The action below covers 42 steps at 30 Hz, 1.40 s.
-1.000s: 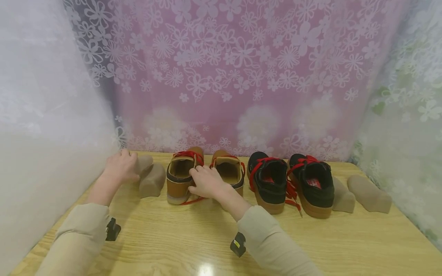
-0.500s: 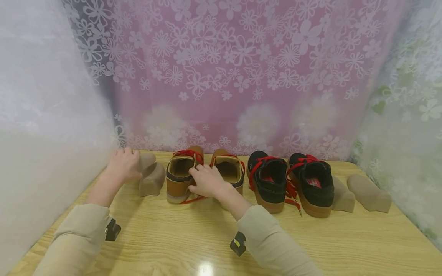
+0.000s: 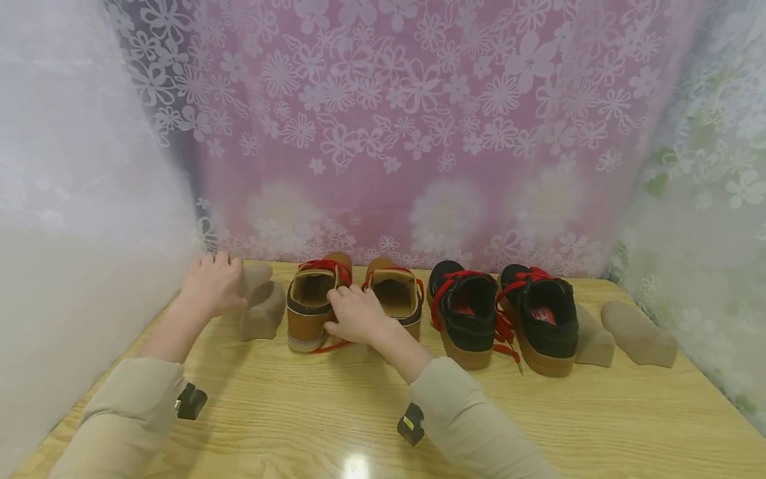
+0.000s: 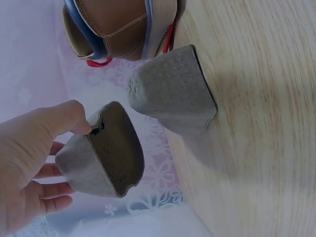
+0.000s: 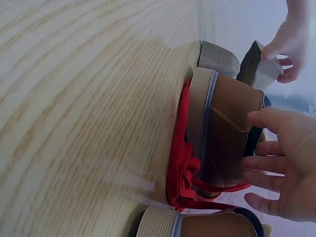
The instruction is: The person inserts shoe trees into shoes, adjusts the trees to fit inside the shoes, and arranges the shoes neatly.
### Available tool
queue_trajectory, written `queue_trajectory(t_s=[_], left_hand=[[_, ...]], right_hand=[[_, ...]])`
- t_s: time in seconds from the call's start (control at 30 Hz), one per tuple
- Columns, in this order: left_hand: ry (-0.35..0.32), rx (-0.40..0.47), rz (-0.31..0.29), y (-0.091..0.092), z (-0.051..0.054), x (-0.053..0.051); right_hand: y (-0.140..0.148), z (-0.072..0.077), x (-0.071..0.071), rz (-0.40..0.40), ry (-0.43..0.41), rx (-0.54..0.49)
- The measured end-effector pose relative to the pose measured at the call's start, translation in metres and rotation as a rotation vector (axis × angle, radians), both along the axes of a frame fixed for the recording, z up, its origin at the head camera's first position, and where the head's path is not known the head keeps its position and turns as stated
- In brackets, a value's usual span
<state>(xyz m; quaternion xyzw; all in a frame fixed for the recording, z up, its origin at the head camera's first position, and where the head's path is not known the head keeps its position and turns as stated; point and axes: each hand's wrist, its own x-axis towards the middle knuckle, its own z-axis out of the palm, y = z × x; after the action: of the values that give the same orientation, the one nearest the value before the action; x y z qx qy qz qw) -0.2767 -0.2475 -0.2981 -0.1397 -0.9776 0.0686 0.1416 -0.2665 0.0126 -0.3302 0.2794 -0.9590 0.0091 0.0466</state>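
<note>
My left hand grips a grey-brown moulded shoe insert, thumb at the edge of its hollow side and fingers behind. In the left wrist view it is tilted and off the table. A second shoe insert lies on the table beside it, next to the left brown shoe. My right hand is at that shoe's heel side, fingers extended and loosely spread in the right wrist view; whether the thumb touches the shoe is unclear. The right brown shoe, red-laced too, is partly behind my right hand and forearm.
Two black shoes with red laces stand to the right, loose lace ends between them. Two more shoe inserts lie at the far right of the wooden table. A pink floral curtain hangs behind; pale sheets flank both sides.
My left hand has raised the shoe insert slightly, widening the gap above the one on the table. The right hand and the shoes stay almost where they were.
</note>
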Motion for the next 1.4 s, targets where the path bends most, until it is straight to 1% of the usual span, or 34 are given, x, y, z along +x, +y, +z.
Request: queue_trajectory(t_s=[0.23,0.3,0.47,0.57,0.67,0.77,0.9,1.0,1.13,1.27,1.4], left_hand=[[0.074,0.043,-0.044,0.005,0.007,0.005],[0.077,0.040,-0.050,0.007,0.010,0.007],[0.060,0.019,-0.062,0.015,0.018,0.013],[0.061,0.024,-0.066,0.020,0.020,0.015],[0.062,0.027,-0.063,0.023,0.021,0.017],[0.083,0.024,-0.066,0.026,0.021,0.018],[0.134,0.003,-0.089,0.029,0.022,0.021],[0.149,-0.007,-0.108,0.031,0.023,0.022],[0.144,-0.017,-0.130,0.034,0.024,0.024],[0.155,-0.019,-0.156,0.036,0.025,0.025],[0.170,-0.013,-0.163,0.037,0.025,0.025]], right_hand=[[0.000,0.001,0.000,-0.003,0.014,-0.004],[0.000,0.001,0.001,0.000,0.015,-0.003],[0.000,0.000,0.001,0.006,0.018,0.001],[0.000,-0.001,0.000,0.004,0.017,0.006],[0.000,-0.001,0.001,0.004,0.017,0.008],[0.001,-0.001,0.002,0.006,0.019,0.009],[0.001,0.000,0.001,0.009,0.031,0.008],[0.002,-0.001,0.001,0.008,0.034,0.008],[0.003,-0.001,0.001,0.010,0.030,0.013],[0.004,-0.001,0.002,0.017,0.030,0.005],[0.004,0.000,0.003,0.026,0.038,0.004]])
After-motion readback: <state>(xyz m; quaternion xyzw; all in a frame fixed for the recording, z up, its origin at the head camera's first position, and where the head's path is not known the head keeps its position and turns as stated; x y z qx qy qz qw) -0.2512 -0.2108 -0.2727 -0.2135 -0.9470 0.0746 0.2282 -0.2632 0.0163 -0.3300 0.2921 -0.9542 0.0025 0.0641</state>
